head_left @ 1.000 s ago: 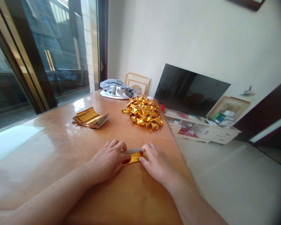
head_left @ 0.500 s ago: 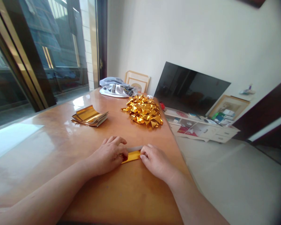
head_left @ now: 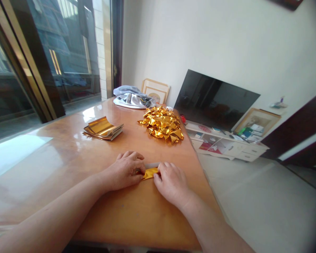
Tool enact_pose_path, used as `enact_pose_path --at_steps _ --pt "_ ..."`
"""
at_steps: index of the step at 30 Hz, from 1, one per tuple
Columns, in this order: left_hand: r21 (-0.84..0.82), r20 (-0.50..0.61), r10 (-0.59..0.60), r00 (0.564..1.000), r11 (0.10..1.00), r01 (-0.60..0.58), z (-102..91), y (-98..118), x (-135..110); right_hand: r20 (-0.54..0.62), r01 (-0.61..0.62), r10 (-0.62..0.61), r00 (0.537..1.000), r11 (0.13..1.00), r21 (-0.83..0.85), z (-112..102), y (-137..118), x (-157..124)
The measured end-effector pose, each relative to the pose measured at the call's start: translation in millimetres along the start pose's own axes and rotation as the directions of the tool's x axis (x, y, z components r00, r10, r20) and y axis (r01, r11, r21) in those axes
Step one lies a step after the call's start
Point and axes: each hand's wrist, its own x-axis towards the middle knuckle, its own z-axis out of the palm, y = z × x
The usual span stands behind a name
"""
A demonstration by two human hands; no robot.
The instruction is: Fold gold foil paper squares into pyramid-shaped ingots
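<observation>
A small piece of gold foil paper (head_left: pixel 150 172) lies folded on the wooden table (head_left: pixel 68 165), pinched between both my hands. My left hand (head_left: pixel 126 170) presses its left end with curled fingers. My right hand (head_left: pixel 170 181) grips its right end, fingers bent over the fold. A silvery edge of the paper shows just behind the gold part. Further back lies a heap of folded gold foil pieces (head_left: pixel 163 124), and to its left a stack of flat gold foil sheets (head_left: pixel 103 129).
A grey and white cloth bundle (head_left: pixel 133 98) sits at the table's far end, with a picture frame (head_left: pixel 156 92) behind it. A dark TV screen (head_left: pixel 216 100) leans on a low white cabinet (head_left: pixel 226 144) to the right. Glass sliding doors (head_left: pixel 42 59) run along the left.
My right hand has slid left along the foil piece, closing the gap to my left hand, so less of the gold strip shows.
</observation>
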Motion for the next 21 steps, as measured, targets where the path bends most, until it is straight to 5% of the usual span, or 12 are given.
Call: enact_pose_path --at_steps 16,21 --pt "-0.058 0.033 0.019 0.999 0.998 -0.017 -1.2 -14 1 -0.064 0.084 -0.079 0.995 0.993 0.087 8 -34 0" --pt "-0.065 0.018 -0.002 1.000 0.998 0.003 -2.5 -10 0 0.005 0.047 -0.048 0.999 0.986 0.161 6 -28 4"
